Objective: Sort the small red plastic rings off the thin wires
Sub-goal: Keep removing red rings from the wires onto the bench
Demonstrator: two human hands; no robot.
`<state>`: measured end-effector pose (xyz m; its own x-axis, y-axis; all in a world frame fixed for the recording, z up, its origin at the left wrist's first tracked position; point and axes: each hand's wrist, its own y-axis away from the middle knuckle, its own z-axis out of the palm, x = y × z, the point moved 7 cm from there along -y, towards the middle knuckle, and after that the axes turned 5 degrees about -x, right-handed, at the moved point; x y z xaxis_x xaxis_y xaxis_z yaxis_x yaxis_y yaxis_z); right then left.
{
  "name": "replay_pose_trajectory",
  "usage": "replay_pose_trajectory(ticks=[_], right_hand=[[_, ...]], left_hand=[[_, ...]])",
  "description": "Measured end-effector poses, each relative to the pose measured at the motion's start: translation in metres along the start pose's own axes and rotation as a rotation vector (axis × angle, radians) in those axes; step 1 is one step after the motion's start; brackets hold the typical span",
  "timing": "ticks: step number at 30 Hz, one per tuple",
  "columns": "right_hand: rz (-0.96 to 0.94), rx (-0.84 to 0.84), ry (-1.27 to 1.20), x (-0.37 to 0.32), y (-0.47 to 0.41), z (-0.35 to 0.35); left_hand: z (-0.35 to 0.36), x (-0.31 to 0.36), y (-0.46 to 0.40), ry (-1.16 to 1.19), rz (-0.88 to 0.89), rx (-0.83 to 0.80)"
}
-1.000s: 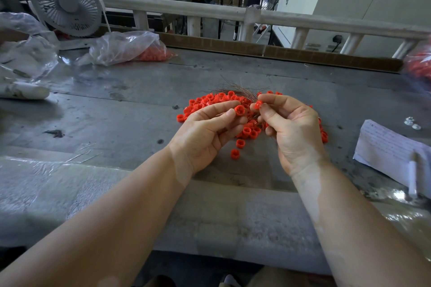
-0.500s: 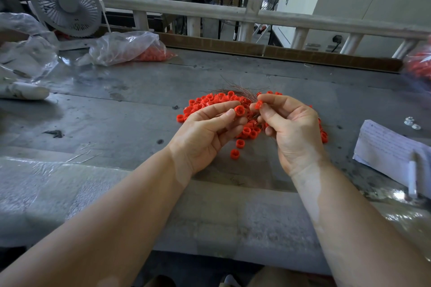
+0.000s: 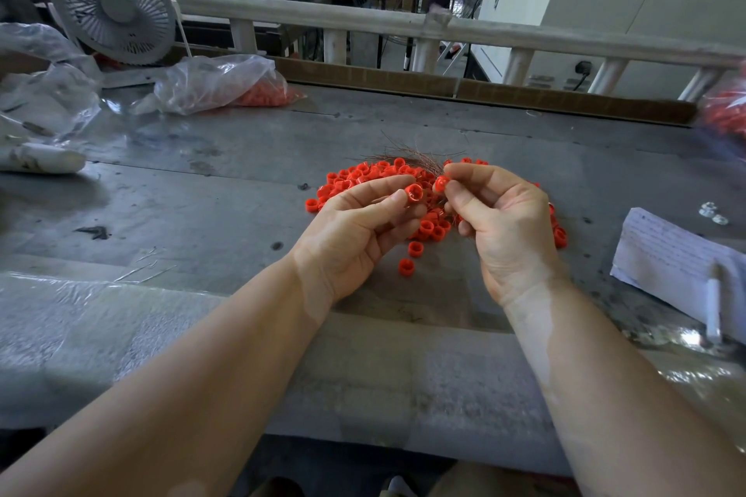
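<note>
red rings [image 3: 365,178] are heaped on the grey counter [image 3: 202,206] just beyond both hands, with the thin wires [image 3: 411,153] fanned at the far edge of the heap. one ring [image 3: 415,193] is pinched by the left hand [image 3: 355,230] and another ring [image 3: 442,184] by the right hand [image 3: 504,222], whether either sits on a wire cannot be told. against the earlier frames no shift in hands or heap is noted, so the current separation is judged not yet completed.
</note>
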<state>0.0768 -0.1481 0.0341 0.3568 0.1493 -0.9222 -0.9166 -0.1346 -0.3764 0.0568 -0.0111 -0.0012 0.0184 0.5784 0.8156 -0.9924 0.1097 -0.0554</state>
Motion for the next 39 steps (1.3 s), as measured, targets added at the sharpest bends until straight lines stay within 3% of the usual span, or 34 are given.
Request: replay_pose_trajectory(ticks=[8, 39], right_hand=[[-0.025, -0.012, 0.151, 0.0, 0.001, 0.002], [-0.168, -0.043, 0.319, -0.01, 0.003, 0.006]], left_hand=[[0.0, 0.001, 0.001, -0.026, 0.015, 0.002], [0.003, 0.0, 0.001, -0.005, 0.003, 0.018]])
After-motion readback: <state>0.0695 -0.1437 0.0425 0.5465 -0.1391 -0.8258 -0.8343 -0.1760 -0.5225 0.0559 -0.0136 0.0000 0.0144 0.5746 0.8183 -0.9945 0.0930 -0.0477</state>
